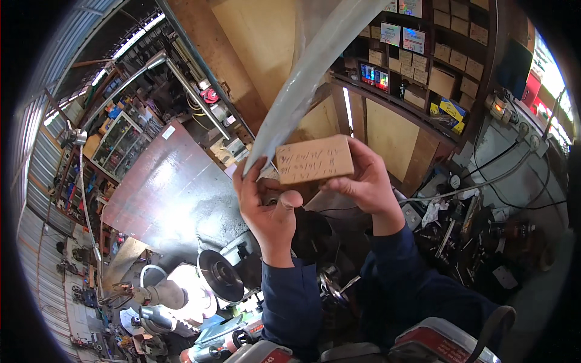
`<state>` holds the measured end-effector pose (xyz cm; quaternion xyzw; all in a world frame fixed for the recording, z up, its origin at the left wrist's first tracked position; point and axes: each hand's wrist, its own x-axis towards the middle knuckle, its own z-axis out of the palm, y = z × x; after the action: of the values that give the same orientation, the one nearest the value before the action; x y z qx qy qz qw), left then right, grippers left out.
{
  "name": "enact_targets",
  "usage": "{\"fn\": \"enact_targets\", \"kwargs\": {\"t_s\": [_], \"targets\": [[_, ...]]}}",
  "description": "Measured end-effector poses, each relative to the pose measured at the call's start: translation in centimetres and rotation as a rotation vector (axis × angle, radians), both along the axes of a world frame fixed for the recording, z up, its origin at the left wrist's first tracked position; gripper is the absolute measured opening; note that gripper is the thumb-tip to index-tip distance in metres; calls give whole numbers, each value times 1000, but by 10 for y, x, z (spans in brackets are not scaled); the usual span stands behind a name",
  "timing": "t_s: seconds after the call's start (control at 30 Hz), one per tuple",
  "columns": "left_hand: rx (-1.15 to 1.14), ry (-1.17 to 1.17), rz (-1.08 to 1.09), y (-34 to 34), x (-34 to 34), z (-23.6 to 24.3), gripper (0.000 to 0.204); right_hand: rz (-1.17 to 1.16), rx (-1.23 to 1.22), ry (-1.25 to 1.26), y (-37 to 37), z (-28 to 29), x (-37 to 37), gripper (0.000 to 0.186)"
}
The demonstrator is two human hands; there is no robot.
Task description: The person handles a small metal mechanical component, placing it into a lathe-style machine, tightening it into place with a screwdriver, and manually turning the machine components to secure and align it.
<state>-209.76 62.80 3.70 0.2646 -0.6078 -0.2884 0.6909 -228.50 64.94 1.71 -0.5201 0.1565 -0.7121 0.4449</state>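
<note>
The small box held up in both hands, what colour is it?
Plain cardboard brown box with dark handwriting on its face, seen in the head view.

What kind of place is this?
Likely a machine or repair workshop: a metal-working machine with a round chuck, shelves of stacked cardboard boxes, and a bench littered with tools and cables.

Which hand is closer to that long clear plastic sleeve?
Left. The left hand pinches the lower end of the plastic sleeve; the right hand is beside it, gripping the small cardboard box.
</note>
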Motion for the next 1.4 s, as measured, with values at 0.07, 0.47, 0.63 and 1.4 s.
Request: {"fn": "enact_targets", "kwargs": {"t_s": [0.07, 0.47, 0.63, 1.4], "targets": [[-63, -86, 84, 4, 3, 6, 97, -108, 77, 24, -13, -7, -14, 75], [-249, -237, 504, 7, -8, 11, 52, -1352, -297, 1346, -293, -31, -191, 54], [-81, -157, 485, 20, 4, 9, 51, -1530, -103, 1646, -281, 50, -165, 47], [-153, -199, 375, 10, -4, 0, 47, -1254, -46, 1806, -162, 14, -152, 39]]}}
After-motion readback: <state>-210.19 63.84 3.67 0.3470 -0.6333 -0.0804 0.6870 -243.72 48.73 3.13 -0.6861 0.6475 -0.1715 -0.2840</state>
